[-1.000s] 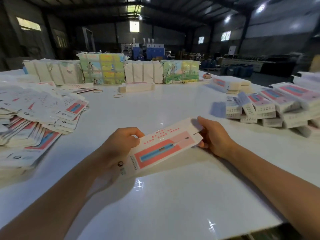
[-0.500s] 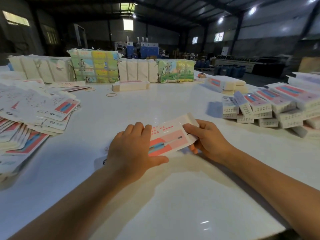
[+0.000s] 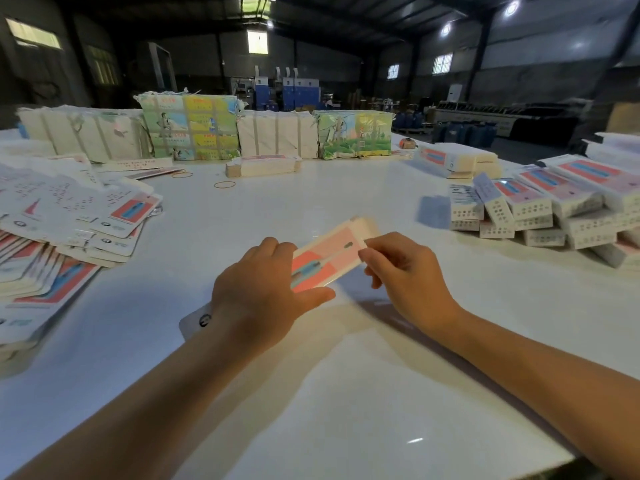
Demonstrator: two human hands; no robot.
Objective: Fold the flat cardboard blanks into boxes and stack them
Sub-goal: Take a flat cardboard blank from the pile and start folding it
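Note:
A pink, red and white cardboard blank [image 3: 329,256] is held between both hands just above the white table [image 3: 346,393]. My left hand [image 3: 258,296] covers its near end and grips it, thumb under the front edge; a white flap sticks out below the wrist. My right hand [image 3: 405,275] pinches the far right edge. A spread heap of flat blanks [image 3: 65,230] lies at the left. Folded boxes [image 3: 540,213] are piled at the right.
Strapped bundles of printed card [image 3: 190,128] and plain white card [image 3: 277,133] line the table's far edge, with a short stack of blanks [image 3: 263,165] in front. Rubber bands [image 3: 224,184] lie nearby. The table's front edge runs close below my forearms.
The blank has been drawn together from a flat sheet into a narrower shape. My left hand moved from its left end onto its top; my right hand shifted to pinch the right edge.

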